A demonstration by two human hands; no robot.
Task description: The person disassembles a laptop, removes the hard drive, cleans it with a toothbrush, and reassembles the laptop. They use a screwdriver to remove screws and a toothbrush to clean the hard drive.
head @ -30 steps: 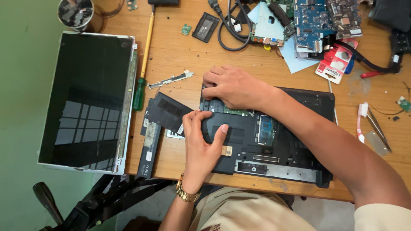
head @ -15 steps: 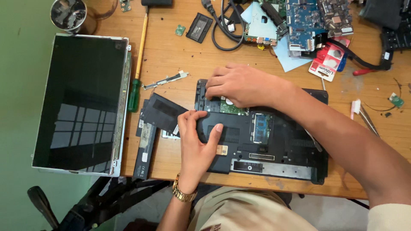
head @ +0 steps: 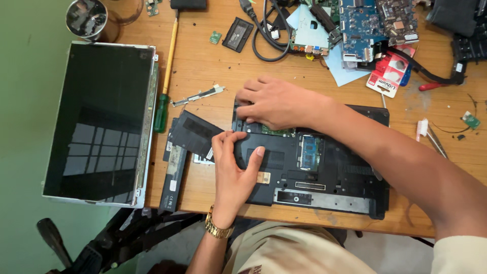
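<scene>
At the far left of the wooden desk (head: pixel 203 71) a bare screen panel (head: pixel 99 122) lies flat, with a green-handled screwdriver (head: pixel 166 76) along its right edge and a loose black cover (head: pixel 195 133) just beside that. My left hand (head: pixel 234 170), gold watch at the wrist, lies on the upturned black laptop base (head: pixel 324 172), its grip spread flat on the near-left panel and clamped on nothing. My right hand (head: pixel 276 103) presses bent fingers on the base's far-left edge, over the open bay by the green board; circuit boards (head: pixel 378 23) lie farther right.
</scene>
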